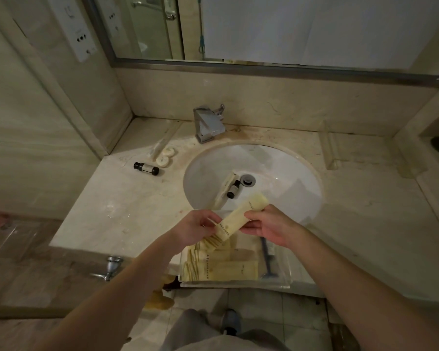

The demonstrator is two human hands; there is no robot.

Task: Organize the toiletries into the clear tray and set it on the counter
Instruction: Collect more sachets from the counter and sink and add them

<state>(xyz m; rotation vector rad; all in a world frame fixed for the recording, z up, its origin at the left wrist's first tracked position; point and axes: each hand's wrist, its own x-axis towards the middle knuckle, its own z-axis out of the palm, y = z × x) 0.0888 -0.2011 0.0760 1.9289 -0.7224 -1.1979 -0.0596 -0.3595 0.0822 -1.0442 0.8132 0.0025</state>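
Observation:
A clear tray [284, 283] rests on the counter's front edge, below the sink [284, 173]. It holds several cream packets [228, 271] and a dark razor [268, 259]. My left hand [195, 228] and my right hand [269, 225] together hold a stack of cream packets [238, 216] just above the tray. In the basin lie another cream packet [224, 190] and a small dark bottle [233, 189]. At the left of the counter sit a dark-capped bottle [146, 168], round soaps [165, 157] and a wrapped toothbrush [160, 145].
A chrome faucet [208, 124] stands behind the basin, below the mirror [289, 29]. A second clear tray [331, 145] lies at the counter's back right. A towel-bar bracket [110, 268] sticks out under the counter's left edge. My shoe [231, 321] is on the tiled floor.

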